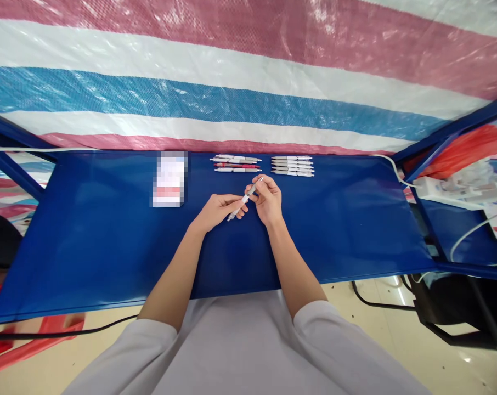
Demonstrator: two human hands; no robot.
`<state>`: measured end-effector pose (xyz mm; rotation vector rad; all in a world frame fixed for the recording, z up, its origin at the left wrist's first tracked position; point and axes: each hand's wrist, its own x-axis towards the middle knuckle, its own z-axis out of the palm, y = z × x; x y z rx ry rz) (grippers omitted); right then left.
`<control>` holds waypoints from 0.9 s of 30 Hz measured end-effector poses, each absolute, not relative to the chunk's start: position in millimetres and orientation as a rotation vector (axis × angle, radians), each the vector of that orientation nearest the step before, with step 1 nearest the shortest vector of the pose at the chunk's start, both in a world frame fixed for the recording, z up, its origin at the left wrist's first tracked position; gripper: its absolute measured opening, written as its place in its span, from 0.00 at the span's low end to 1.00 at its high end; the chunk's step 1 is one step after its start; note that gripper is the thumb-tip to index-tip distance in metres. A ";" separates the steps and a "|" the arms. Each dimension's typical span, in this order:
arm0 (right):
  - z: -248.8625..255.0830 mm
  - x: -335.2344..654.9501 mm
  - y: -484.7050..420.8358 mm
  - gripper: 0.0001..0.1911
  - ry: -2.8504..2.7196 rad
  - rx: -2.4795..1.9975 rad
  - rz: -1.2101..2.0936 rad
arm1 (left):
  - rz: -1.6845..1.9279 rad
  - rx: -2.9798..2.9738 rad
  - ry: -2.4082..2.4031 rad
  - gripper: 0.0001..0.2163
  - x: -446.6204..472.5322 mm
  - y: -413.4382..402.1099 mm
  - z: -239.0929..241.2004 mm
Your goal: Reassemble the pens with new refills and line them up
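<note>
Between my two hands, above the middle of the blue table, is a white pen (244, 201) with a grey grip and a silvery tip, slanting up to the right. My left hand (218, 212) pinches its lower white barrel between thumb and fingers. Near the tip, my right hand (269, 198) has thumb and fingers closed on the grey grip. Just beyond my hands lies a small group of pens (236, 158), mostly white and grey, with a red pen (237, 165) among them. Right of that group, several white and grey pens (292, 165) lie side by side in a neat stack.
A blurred-out phone-like rectangle (168, 184) lies on the blue table (108, 247) at the left. Striped plastic sheeting (232, 71) hangs along the back edge. A white power strip (450, 191) with cables sits at the right, over a black chair (462, 312).
</note>
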<state>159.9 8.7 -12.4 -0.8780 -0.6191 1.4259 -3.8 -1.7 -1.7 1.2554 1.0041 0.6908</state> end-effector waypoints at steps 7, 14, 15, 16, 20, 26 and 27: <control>-12.2 157.2 9.5 0.19 -0.611 -0.866 1.406 | 0.649 1.250 0.985 0.17 -5.1 -1.6 -2.4; -14.9 157.1 11.3 0.18 -0.620 -0.870 1.394 | 0.633 1.266 0.992 0.16 -2.0 -1.5 3.0; -15.0 157.2 11.4 0.17 -0.619 -0.867 1.393 | 0.638 1.268 0.997 0.16 -1.6 -1.7 3.2; -14.7 157.4 11.3 0.17 -0.615 -0.866 1.395 | 0.646 1.268 1.000 0.16 -1.4 -2.0 3.0; -11.6 159.4 9.9 0.14 -0.581 -0.864 1.419 | 0.674 1.216 0.973 0.16 -1.2 -3.6 -0.4; -13.5 163.4 9.1 0.10 -0.596 -0.842 1.460 | 0.649 1.073 0.871 0.16 -1.4 -5.0 -2.0; -14.4 163.7 9.1 0.11 -0.599 -0.845 1.468 | 0.638 1.051 0.858 0.16 -1.5 -4.8 -1.1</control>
